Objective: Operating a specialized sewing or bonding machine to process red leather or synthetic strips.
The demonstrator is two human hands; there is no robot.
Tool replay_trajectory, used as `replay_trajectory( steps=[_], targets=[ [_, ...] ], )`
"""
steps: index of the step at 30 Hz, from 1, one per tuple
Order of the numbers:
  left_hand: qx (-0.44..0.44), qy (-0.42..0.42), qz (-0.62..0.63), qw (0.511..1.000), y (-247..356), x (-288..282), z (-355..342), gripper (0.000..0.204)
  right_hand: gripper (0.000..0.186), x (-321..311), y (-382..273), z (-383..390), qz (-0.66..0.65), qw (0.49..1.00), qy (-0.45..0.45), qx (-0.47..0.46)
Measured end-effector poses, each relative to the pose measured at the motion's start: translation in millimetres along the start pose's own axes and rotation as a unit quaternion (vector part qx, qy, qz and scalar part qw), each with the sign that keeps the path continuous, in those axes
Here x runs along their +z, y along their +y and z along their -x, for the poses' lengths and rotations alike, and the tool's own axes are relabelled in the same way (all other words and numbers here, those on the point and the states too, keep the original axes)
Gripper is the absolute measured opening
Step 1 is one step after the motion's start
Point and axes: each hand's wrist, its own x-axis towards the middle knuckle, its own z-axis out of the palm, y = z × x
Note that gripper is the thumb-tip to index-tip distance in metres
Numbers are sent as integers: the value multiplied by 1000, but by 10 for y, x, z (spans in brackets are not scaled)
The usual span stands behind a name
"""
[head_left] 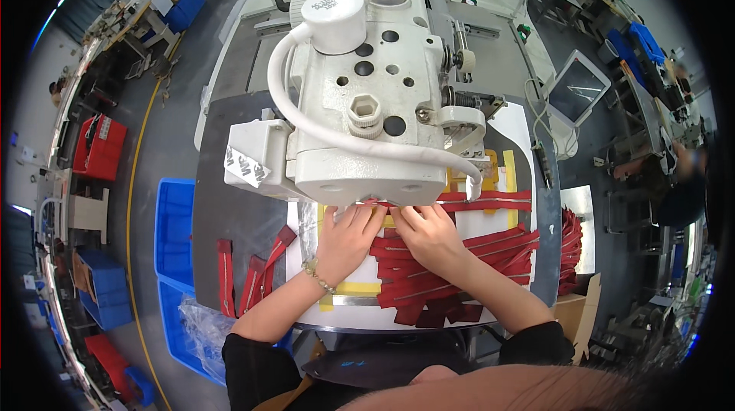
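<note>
Now both hands flat, left hand (346, 241), right hand (430, 233), no grip, pressing red zipper strip (459, 200) under sewing machine (367, 82).

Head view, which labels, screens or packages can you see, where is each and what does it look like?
Tablet screen: right of the sewing machine, tilted, white frame, dark glass.
Sticker: on the machine's white side box, white with dark marks.
Cardboard box: at the table's right edge, brown, open.

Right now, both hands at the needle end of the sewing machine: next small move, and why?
Probably ease the red zipper strip forward under the machine head. Left hand and right hand press flat on it just before the head; more red strips wait piled at the right.
</note>
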Motion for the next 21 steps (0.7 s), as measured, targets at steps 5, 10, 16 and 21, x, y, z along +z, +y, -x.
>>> replay_trajectory(
  steps=[5, 10, 16, 21],
  targets=[
    [-12, -16, -29, 999, 0, 95, 4, 34, 32, -28, -10, -16, 16, 1000, -10, -7],
    [-9, -8, -35, 999, 5, 16, -48, 30, 32, -76, -57, -47, 34, 999, -29, -3],
    [-12, 3, 25, 1000, -57, -5, 19, 35, 35, -28, -56, -29, 56, 998, -6, -3],
    [13, 41, 45, 998, -114, 41, 97, 43, 36, -45, -66, -35, 50, 999, 2, -6]
  ],
)
